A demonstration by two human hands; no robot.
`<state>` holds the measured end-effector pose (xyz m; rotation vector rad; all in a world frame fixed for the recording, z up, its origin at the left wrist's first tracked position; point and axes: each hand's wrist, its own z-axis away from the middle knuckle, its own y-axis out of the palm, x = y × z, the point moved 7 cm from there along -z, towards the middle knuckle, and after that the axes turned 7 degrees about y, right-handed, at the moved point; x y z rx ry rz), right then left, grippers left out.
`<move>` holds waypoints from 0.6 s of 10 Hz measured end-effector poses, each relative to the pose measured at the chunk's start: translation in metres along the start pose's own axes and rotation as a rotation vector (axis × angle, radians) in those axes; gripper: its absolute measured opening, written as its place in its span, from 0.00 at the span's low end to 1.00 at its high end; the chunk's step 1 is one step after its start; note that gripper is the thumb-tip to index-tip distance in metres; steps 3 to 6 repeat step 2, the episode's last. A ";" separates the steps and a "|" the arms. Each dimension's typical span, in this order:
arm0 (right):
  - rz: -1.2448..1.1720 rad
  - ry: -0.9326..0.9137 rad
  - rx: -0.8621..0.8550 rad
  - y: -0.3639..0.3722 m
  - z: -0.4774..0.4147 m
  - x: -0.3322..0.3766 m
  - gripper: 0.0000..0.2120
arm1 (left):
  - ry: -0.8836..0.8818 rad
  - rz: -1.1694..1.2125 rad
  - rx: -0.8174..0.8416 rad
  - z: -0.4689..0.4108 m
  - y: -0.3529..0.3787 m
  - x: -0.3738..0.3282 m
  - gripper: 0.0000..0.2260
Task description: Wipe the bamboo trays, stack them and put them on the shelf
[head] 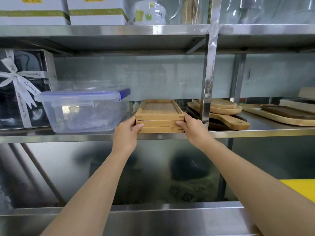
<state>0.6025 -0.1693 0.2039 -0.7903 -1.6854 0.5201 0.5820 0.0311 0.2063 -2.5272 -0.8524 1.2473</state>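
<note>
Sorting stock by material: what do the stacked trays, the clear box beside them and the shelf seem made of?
Stacked trays: light bamboo or wood, matte, with visible corner joints. Clear box: translucent plastic with a blue-trimmed lid and clip. Shelf: probably stainless steel, brushed and reflective.

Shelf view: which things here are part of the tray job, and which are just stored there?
Job: stack of bamboo trays, left hand, right hand, steel shelf.

Just stored: plastic container, round wooden plates, paddle board, gift box.
</note>
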 end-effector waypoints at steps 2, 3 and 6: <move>0.068 -0.054 0.070 -0.010 0.024 0.007 0.27 | -0.031 0.020 0.106 0.008 0.001 -0.001 0.22; 0.068 -0.054 0.070 -0.010 0.024 0.007 0.27 | -0.031 0.020 0.106 0.008 0.001 -0.001 0.22; 0.068 -0.054 0.070 -0.010 0.024 0.007 0.27 | -0.031 0.020 0.106 0.008 0.001 -0.001 0.22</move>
